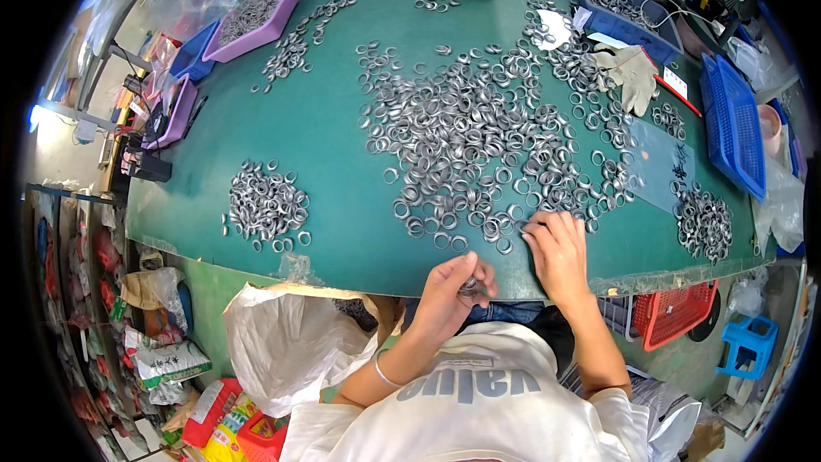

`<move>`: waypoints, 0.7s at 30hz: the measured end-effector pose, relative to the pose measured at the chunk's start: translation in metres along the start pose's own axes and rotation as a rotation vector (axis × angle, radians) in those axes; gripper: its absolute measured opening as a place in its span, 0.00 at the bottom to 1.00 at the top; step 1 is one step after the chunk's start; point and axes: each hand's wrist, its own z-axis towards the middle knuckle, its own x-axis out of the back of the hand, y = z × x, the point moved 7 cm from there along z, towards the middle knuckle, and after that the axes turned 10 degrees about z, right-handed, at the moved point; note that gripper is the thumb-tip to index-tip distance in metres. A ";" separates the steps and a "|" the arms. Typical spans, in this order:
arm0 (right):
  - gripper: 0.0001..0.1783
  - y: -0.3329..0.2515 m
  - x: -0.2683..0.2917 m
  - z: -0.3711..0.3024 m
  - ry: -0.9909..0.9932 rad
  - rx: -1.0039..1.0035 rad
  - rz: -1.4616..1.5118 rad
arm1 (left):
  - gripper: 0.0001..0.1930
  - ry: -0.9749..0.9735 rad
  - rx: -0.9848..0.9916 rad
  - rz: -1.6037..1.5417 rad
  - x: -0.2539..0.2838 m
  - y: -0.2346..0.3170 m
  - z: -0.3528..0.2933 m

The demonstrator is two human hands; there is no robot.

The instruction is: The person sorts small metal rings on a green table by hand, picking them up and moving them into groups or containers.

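The left hand (455, 287) curls around a small metal ring (469, 285), hiding most of it; how many rings it holds cannot be told; the right hand (558, 250) covers the rings beneath its fingers; the contents of the far purple tray (252, 19) are too small to make out singly; the blue basket (733, 124) bends at the rim.

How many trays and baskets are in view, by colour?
Purple trays: 2
Blue trays: 2
Blue baskets: 2
Red basket: 1
Total: 7
The left hand holds metal rings; the right hand touches the large ring pile.
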 end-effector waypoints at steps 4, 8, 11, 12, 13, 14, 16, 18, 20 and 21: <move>0.06 0.003 -0.010 -0.023 -0.044 -0.452 0.824 | 0.11 0.041 -0.108 0.199 -0.001 0.003 -0.001; 0.04 0.002 -0.031 -0.039 -0.111 -0.655 1.042 | 0.11 0.053 -0.257 0.583 -0.020 0.019 -0.007; 0.05 -0.005 -0.025 -0.027 -0.112 -0.554 0.879 | 0.10 0.107 -0.146 0.419 -0.007 0.010 -0.003; 0.06 -0.003 -0.013 -0.018 0.007 -0.428 0.706 | 0.11 0.114 -0.090 0.332 0.000 0.006 -0.003; 0.07 -0.001 -0.002 -0.007 0.122 -0.299 0.532 | 0.11 0.016 -0.031 0.128 0.002 0.003 0.000; 0.08 0.000 0.007 0.002 0.233 -0.170 0.357 | 0.11 0.015 -0.022 0.069 0.002 0.003 0.000; 0.12 0.001 -0.001 0.014 0.126 -0.097 0.089 | 0.12 0.007 -0.002 -0.047 0.001 0.003 0.001; 0.14 0.001 -0.013 0.020 -0.004 -0.124 -0.173 | 0.13 -0.008 0.009 0.015 -0.001 0.002 0.001; 0.13 0.010 -0.017 0.019 0.007 -0.163 -0.139 | 0.13 0.002 0.002 0.066 -0.003 0.002 0.000; 0.12 0.011 -0.015 0.019 0.019 -0.160 -0.130 | 0.13 0.023 -0.010 0.085 -0.005 0.004 -0.002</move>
